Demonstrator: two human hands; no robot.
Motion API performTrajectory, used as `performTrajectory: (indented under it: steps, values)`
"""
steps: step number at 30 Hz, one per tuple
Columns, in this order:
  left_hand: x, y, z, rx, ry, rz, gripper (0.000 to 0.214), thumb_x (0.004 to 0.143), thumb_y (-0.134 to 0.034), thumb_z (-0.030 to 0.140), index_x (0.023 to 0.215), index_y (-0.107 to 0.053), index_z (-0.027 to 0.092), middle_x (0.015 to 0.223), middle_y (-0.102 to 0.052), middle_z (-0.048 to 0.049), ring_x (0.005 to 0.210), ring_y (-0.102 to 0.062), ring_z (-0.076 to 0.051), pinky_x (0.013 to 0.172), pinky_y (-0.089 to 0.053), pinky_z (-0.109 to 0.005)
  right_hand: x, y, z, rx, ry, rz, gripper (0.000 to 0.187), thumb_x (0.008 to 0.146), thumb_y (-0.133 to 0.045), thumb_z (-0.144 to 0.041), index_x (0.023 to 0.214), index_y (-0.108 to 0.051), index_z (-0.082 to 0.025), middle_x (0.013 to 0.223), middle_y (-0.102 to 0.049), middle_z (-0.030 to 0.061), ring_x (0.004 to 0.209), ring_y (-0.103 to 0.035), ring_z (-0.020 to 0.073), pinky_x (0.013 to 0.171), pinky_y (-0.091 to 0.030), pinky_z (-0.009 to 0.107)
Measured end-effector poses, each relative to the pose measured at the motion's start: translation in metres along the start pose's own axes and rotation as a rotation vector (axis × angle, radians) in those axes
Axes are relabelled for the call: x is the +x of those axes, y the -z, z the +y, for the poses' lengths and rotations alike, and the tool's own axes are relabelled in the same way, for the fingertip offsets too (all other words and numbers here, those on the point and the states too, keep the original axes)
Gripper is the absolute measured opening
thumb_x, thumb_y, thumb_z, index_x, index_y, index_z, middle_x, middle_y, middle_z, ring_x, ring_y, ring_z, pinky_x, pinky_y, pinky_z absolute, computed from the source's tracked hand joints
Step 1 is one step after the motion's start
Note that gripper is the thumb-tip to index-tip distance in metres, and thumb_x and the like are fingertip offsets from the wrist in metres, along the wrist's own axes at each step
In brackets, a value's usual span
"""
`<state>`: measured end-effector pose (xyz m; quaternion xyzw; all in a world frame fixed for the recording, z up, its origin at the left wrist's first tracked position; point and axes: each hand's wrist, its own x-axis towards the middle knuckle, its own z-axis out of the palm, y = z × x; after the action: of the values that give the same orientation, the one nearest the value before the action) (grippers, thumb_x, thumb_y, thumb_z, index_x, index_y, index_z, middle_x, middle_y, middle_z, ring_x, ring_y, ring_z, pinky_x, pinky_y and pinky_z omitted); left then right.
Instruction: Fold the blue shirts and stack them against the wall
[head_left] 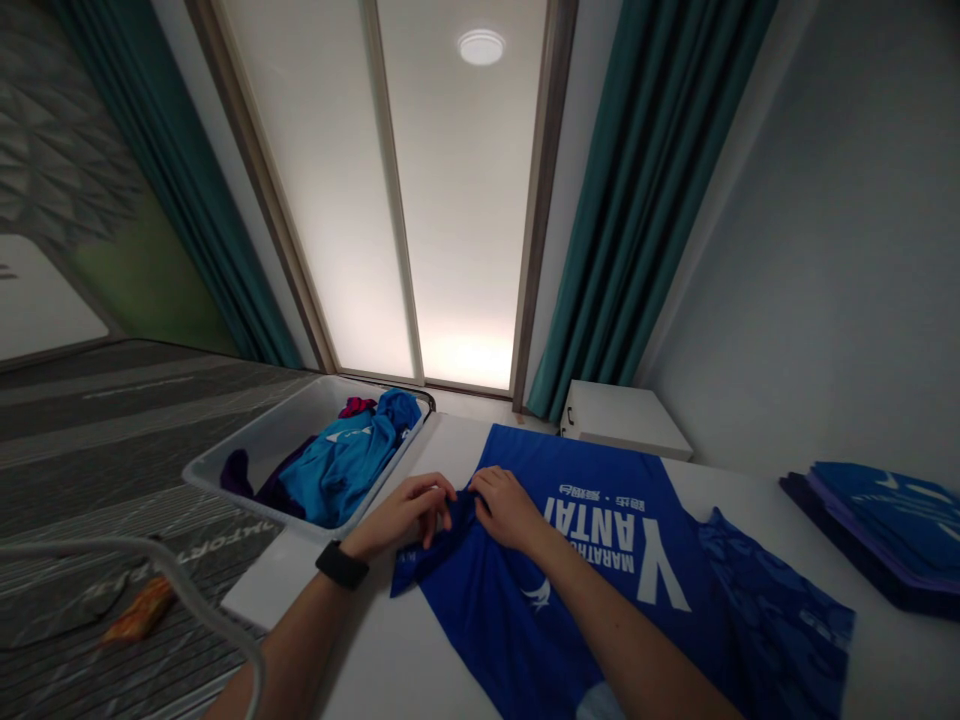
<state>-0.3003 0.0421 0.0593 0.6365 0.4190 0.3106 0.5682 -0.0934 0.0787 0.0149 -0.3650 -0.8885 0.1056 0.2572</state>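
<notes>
A blue T-shirt (600, 470) lies spread on the white table, its white "YANTAI" lettering upside down to me. My left hand (412, 512), with a black band on the wrist, has its fingers curled at the bunched edge of the left sleeve. Just beside it, my right hand (511, 508) pinches the cloth where that sleeve meets the body. The fabric is gathered into folds between the two hands. The other sleeve, darker and patterned, lies out flat toward the right. My right forearm covers part of the print.
On the left, a translucent plastic bin (217, 472) holds crumpled clothes (337, 465). A stack of folded garments (892, 530) sits on the table (390, 650) at the right. Behind stands a small white cabinet (626, 415). A pale curved bar (187, 590) crosses the lower left.
</notes>
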Motion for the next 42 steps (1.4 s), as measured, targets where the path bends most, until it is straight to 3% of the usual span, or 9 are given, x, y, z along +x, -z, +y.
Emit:
performTrajectory:
  steps: [3,7,9,12,15,25,29,32,42]
  values:
    - [0.000,-0.001,-0.001,-0.047,-0.006,-0.032,0.037,0.091,-0.047,0.047,0.113,-0.051,0.017,0.084,-0.071,-0.0069,0.054,-0.065,-0.014,0.050,-0.044,-0.023,0.000,-0.003,0.005,0.055,-0.017,0.009,0.023,0.082,-0.050,-0.005,0.098,-0.061,-0.018,0.104,-0.063,0.0068,0.104,-0.052,0.0203,0.089,-0.039,0.036]
    - [0.007,0.001,-0.014,0.284,-0.115,0.219,0.028,0.092,-0.045,0.039,0.105,-0.055,0.017,0.071,-0.066,-0.0012,0.055,-0.061,-0.014,0.055,-0.045,-0.025,0.002,-0.005,0.011,0.170,-0.071,0.052,0.032,0.080,-0.042,0.003,0.088,-0.063,-0.019,0.099,-0.065,0.0041,0.099,-0.054,0.0179,0.088,-0.039,0.034]
    - [0.011,0.002,-0.021,0.507,-0.181,0.307,0.022,0.090,-0.046,0.032,0.097,-0.060,0.017,0.076,-0.066,-0.0032,0.068,-0.062,-0.017,0.064,-0.046,-0.028,0.002,-0.005,0.012,0.189,-0.087,0.056,0.034,0.079,-0.041,0.004,0.087,-0.064,-0.019,0.099,-0.066,0.0042,0.099,-0.054,0.0180,0.089,-0.039,0.034]
    - [0.014,0.001,-0.027,0.704,-0.252,0.304,0.022,0.085,-0.047,0.020,0.098,-0.064,0.018,0.090,-0.067,-0.0069,0.085,-0.060,-0.021,0.078,-0.046,-0.033,0.002,-0.004,0.008,0.127,-0.066,0.038,0.031,0.081,-0.045,0.001,0.095,-0.064,-0.019,0.102,-0.064,0.0057,0.103,-0.053,0.0190,0.091,-0.038,0.035]
    - [0.016,-0.002,-0.028,0.795,-0.240,0.269,0.032,0.079,-0.047,0.012,0.105,-0.064,0.018,0.091,-0.067,-0.0070,0.089,-0.057,-0.022,0.084,-0.043,-0.036,0.001,-0.005,0.004,0.043,-0.039,0.009,0.022,0.084,-0.053,-0.008,0.101,-0.061,-0.019,0.104,-0.061,0.0064,0.105,-0.052,0.0199,0.092,-0.038,0.036]
    - [0.020,-0.001,-0.028,0.874,-0.242,0.210,0.037,0.068,-0.045,0.006,0.093,-0.068,0.019,0.086,-0.063,-0.0065,0.086,-0.053,-0.023,0.080,-0.041,-0.035,0.008,0.019,-0.006,-0.134,-0.069,-0.127,0.024,0.091,-0.050,-0.019,0.110,-0.063,-0.017,0.116,-0.064,0.0119,0.114,-0.053,0.0242,0.099,-0.037,0.042]
    - [0.020,0.000,-0.030,0.877,-0.254,0.220,0.033,0.066,-0.045,0.006,0.086,-0.066,0.020,0.085,-0.063,-0.0062,0.087,-0.054,-0.023,0.081,-0.041,-0.035,0.002,0.007,-0.012,-0.176,-0.099,-0.169,0.040,0.094,-0.046,-0.030,0.131,-0.053,-0.015,0.139,-0.052,0.0162,0.131,-0.042,0.0280,0.109,-0.030,0.049]
    - [0.021,0.001,-0.031,0.872,-0.257,0.236,0.029,0.067,-0.045,0.006,0.084,-0.065,0.019,0.083,-0.063,-0.0062,0.084,-0.054,-0.023,0.079,-0.041,-0.035,-0.007,-0.007,-0.010,-0.159,-0.103,-0.168,0.051,0.097,-0.040,-0.036,0.143,-0.041,-0.015,0.151,-0.038,0.0138,0.141,-0.028,0.0272,0.115,-0.020,0.050]
    - [0.022,0.001,-0.033,0.874,-0.227,0.238,0.029,0.064,-0.046,0.006,0.084,-0.063,0.019,0.085,-0.063,-0.0049,0.086,-0.054,-0.022,0.080,-0.041,-0.033,0.005,-0.002,0.003,-0.159,-0.171,-0.258,0.056,0.099,-0.026,-0.039,0.148,-0.033,-0.013,0.156,-0.028,0.0106,0.145,-0.020,0.0238,0.117,-0.013,0.049]
